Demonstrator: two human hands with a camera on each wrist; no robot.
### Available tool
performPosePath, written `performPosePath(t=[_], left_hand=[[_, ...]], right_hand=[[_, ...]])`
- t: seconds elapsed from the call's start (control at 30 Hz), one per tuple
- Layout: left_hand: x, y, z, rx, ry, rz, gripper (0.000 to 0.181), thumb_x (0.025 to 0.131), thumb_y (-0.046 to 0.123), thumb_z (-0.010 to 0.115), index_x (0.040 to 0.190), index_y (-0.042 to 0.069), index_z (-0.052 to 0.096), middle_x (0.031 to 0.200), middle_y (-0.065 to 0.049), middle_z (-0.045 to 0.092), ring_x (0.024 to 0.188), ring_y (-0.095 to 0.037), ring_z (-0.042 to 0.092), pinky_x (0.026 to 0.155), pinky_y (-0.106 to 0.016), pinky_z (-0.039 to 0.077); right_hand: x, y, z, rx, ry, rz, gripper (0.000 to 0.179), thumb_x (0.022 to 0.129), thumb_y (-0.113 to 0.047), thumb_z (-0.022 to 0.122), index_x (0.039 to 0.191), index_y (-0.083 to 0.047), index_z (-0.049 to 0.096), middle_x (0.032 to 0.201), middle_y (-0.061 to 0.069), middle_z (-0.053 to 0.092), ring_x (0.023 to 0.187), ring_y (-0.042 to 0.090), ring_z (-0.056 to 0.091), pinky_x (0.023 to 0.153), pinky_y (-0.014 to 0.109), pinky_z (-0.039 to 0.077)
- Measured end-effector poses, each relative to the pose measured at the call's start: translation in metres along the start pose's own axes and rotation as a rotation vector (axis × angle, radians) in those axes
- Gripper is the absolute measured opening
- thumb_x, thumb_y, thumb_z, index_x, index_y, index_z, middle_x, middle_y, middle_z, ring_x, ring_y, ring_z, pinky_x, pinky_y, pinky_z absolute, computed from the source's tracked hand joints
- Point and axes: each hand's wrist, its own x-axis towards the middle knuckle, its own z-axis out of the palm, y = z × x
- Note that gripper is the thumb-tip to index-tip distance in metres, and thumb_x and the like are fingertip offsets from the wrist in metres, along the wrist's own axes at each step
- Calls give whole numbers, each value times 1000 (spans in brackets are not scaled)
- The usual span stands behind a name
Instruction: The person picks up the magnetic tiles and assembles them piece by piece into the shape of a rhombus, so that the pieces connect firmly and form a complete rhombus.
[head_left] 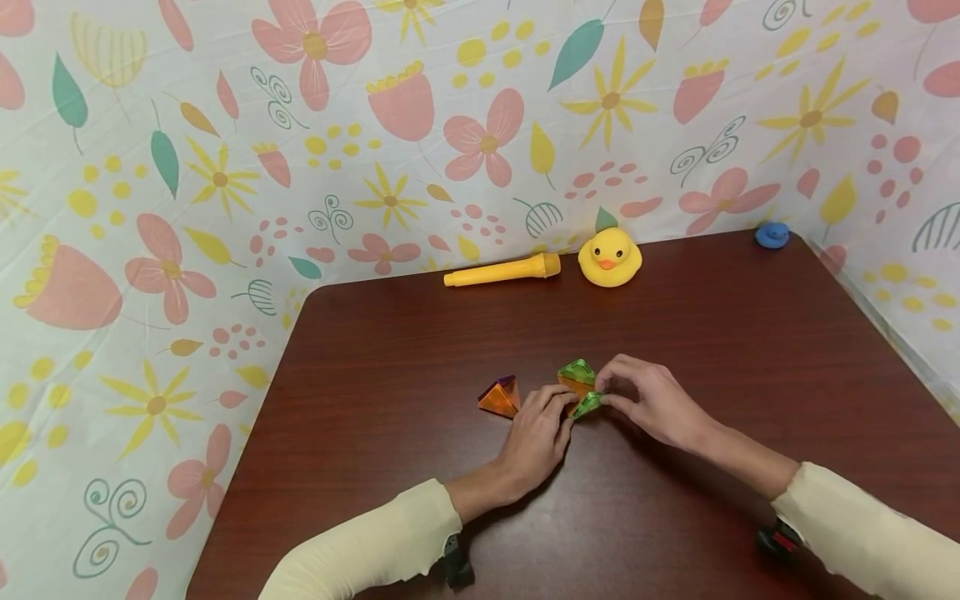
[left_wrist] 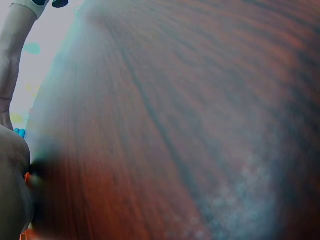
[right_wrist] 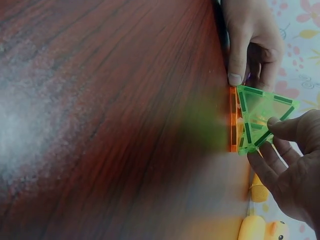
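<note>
Near the middle of the table, my right hand (head_left: 663,408) pinches a translucent green triangular magnetic tile (right_wrist: 267,106), thumb on its near face and fingers behind. This tile stands tilted along an edge of an orange magnetic tile (right_wrist: 233,122) lying flat on the table. At the far side of the orange tile stands another green tile (head_left: 577,371). My left hand (head_left: 534,437) holds the orange tile at its left side, thumb tip at its corner. Just left of that hand sits a small pointed shape of orange and purple tiles (head_left: 498,399).
Along the back edge of the dark wooden table (head_left: 375,367) lie a yellow toy microphone (head_left: 501,271) and a yellow rubber duck (head_left: 609,258). A small blue duck (head_left: 772,235) sits at the back right corner. Flower-patterned cloth (head_left: 225,200) hangs behind and beside the table.
</note>
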Motion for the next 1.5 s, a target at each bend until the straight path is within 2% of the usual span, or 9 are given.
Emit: performPosePath(t=[0.53, 1.1, 1.3, 1.5], left_hand=[[-1, -1, 1, -9, 11, 16, 33, 105, 15, 70, 137, 6, 66, 142, -5, 59, 123, -19, 60, 102, -27, 51], [-2, -2, 1, -14, 14, 8, 32, 105, 15, 70, 136, 7, 66, 141, -4, 60, 123, -20, 60, 102, -29, 52], [-1, -2, 2, -13, 11, 5, 32, 104, 14, 70, 135, 7, 67, 140, -4, 60, 122, -20, 60, 101, -29, 52], [-1, -2, 2, -5, 2, 6, 32, 104, 15, 70, 135, 6, 66, 141, -5, 59, 122, -20, 60, 101, -28, 52]], right_hand=[[6, 4, 7, 3, 18, 37, 32, 83, 12, 85, 98, -13, 72, 97, -5, 70, 96, 17, 74, 80, 41, 62], [6, 9, 13, 7, 10, 130, 29, 87, 12, 81, 101, -11, 72, 99, -1, 71, 92, 18, 73, 79, 39, 62], [5, 10, 15, -10, 50, 102, 28, 85, 12, 83, 99, -10, 72, 100, 0, 68, 95, 19, 72, 81, 42, 61], [6, 10, 16, -23, 77, 52, 26, 84, 14, 83, 97, -7, 73, 112, 10, 67, 96, 22, 72, 80, 44, 62]])
